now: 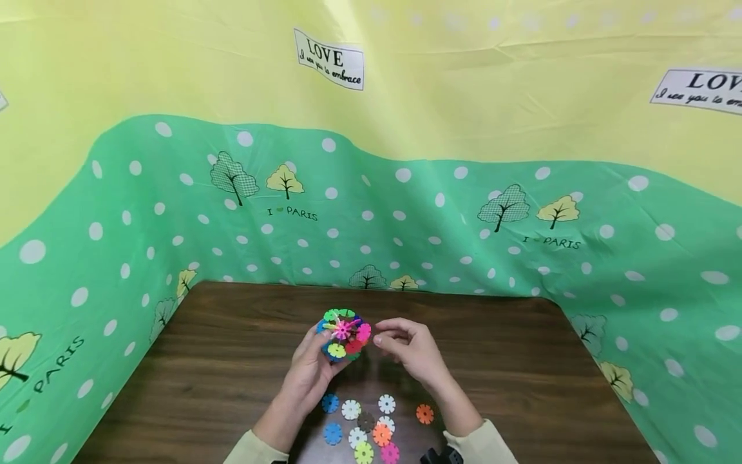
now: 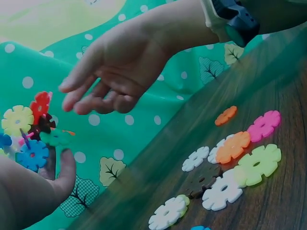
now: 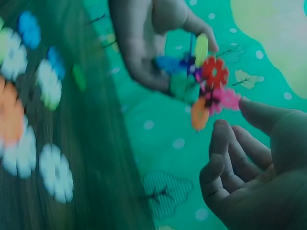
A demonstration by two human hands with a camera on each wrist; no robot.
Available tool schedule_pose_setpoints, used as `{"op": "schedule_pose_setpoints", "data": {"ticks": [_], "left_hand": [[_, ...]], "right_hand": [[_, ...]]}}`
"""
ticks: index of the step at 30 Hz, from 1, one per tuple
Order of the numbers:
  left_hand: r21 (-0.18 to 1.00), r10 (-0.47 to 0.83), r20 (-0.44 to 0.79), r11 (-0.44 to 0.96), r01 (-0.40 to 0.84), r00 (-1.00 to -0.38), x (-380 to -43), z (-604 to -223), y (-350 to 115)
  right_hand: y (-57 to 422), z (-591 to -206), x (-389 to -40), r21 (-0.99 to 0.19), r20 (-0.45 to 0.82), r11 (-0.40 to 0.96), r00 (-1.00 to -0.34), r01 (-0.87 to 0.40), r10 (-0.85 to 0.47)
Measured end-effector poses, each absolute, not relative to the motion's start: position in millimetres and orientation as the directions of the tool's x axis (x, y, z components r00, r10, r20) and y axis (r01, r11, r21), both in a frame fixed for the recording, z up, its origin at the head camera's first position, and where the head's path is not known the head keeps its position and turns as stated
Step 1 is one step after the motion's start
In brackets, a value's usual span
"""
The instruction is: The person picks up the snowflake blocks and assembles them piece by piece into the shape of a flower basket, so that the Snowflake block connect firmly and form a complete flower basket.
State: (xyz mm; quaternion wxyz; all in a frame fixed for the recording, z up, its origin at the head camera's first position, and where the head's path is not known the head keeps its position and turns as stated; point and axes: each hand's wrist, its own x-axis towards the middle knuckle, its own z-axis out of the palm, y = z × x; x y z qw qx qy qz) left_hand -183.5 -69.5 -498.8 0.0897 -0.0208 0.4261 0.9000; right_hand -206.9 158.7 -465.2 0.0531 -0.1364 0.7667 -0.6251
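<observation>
Toy ball (image 1: 342, 330) was gripped by the left hand (image 1: 308, 374); just right of it, the loose right hand (image 1: 416, 351) held nothing.

The left hand (image 2: 36, 191) holds a cluster of coloured, notched discs (image 2: 34, 128). Above and apart from it hangs the right hand (image 2: 122, 74), fingers loosely bent, a black device (image 2: 238, 21) strapped at its wrist. Loose discs (image 2: 223, 190), some overlapping, lie on the dark wooden table (image 2: 280, 88) before a dotted green cloth (image 2: 144, 134).
</observation>
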Motion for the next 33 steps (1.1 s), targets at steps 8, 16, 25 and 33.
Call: {"op": "schedule_pose_setpoints", "data": {"ticks": [8, 16, 25, 33], "left_hand": [[0.732, 0.160, -0.134, -0.649, -0.206, -0.978, -186, -494, -77], [0.753, 0.145, -0.191, -0.612, -0.240, -0.971, -185, -493, -79], [0.778, 0.167, -0.183, -0.578, -0.246, -0.969, -184, -495, -80], [0.761, 0.229, -0.152, -0.594, -0.261, -0.962, -181, -491, -80]], "right_hand": [[182, -474, -210, -0.842, 0.088, 0.455, -0.906, -0.289, -0.413], [190, -500, -198, -0.727, -0.012, 0.567, -0.818, -0.388, -0.576], [188, -512, -191, -0.668, -0.054, 0.607, -0.786, -0.430, -0.616], [185, -511, -190, -0.616, -0.046, 0.637, -0.786, -0.464, -0.616]]}}
